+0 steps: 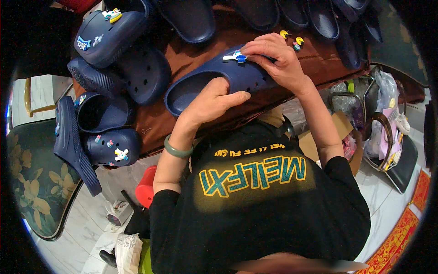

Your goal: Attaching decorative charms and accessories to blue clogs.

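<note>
A navy clog [191,86] with round holes lies on the brown-covered table in front of me, its toe pointing right. My left hand [212,100] grips it at the opening, with the fingers tucked inside and the thumb along the outer side. Over the toe, my right hand [273,59] pinches a white and blue shoe charm [235,56] against the upper. How deep the charm's stud sits in a hole is hidden. Beyond the right hand, small yellow and black charms [285,34] and a round swirl charm [297,44] rest on the cloth.
Several navy clogs, some with charms, crowd the left, including an upright one [75,141] and a decorated one [113,147]. More plain clogs [324,20] line the far edge. A cardboard box [340,128], a basket [381,157] with plastic bags and a red stool [146,187] stand below the table.
</note>
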`<state>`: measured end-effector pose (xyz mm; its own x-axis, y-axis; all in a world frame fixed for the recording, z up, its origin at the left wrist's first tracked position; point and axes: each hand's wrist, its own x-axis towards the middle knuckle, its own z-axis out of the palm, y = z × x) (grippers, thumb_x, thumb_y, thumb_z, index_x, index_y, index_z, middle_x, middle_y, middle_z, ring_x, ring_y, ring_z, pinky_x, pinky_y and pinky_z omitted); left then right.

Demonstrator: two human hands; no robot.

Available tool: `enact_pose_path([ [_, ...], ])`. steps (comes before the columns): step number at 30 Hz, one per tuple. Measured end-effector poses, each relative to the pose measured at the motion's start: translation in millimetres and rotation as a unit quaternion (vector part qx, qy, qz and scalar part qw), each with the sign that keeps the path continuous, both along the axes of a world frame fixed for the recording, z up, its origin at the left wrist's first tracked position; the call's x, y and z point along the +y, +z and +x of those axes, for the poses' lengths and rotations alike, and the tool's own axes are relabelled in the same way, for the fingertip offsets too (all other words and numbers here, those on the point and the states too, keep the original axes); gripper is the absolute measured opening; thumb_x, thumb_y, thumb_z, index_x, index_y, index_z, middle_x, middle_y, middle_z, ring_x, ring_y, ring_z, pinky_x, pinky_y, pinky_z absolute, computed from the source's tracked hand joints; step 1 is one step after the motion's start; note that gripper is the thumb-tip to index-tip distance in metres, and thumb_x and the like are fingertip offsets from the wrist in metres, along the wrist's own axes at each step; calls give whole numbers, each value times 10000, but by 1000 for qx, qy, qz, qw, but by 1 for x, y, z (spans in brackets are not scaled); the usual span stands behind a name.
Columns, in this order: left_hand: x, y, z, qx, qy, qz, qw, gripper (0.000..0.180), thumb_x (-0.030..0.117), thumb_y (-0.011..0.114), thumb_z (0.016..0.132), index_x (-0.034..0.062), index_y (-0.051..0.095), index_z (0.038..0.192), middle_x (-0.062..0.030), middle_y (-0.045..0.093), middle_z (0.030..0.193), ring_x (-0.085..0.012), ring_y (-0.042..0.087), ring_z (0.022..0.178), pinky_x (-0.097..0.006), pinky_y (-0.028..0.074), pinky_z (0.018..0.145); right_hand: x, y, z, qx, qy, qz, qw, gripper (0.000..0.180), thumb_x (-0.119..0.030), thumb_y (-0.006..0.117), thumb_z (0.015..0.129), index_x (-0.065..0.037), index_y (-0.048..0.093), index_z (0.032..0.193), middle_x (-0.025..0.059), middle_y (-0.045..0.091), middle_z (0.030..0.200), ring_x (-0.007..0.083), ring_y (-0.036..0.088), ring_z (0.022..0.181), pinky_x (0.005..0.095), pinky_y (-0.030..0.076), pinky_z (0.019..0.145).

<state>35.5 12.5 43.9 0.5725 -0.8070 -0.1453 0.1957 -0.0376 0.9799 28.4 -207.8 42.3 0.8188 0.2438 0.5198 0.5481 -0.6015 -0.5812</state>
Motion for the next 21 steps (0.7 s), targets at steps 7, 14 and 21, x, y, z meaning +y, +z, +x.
enact_pose_path([
  [7,1,-1,6,10,-3,71,997,272,159,618,851,-37,629,1039,-37,626,941,-127,555,859,-286,462,770,-1,11,9,1,48,-96,994,218,-41,693,785,-94,672,995,17,659,1029,219,559,1043,370,388,936],
  [14,0,2,8,21,12,42,999,274,168,625,856,-29,633,1045,-28,626,935,-118,554,851,-280,461,764,1,9,18,-45,47,-158,985,204,-80,691,802,-98,670,1004,36,662,991,244,580,998,385,377,956],
  [21,-2,9,11,38,5,1,999,405,136,671,839,-26,568,1195,-49,615,1131,-153,564,1016,-296,443,929,-15,3,20,207,21,54,977,176,-138,656,900,-27,694,1030,46,669,986,136,600,945,261,467,828],
])
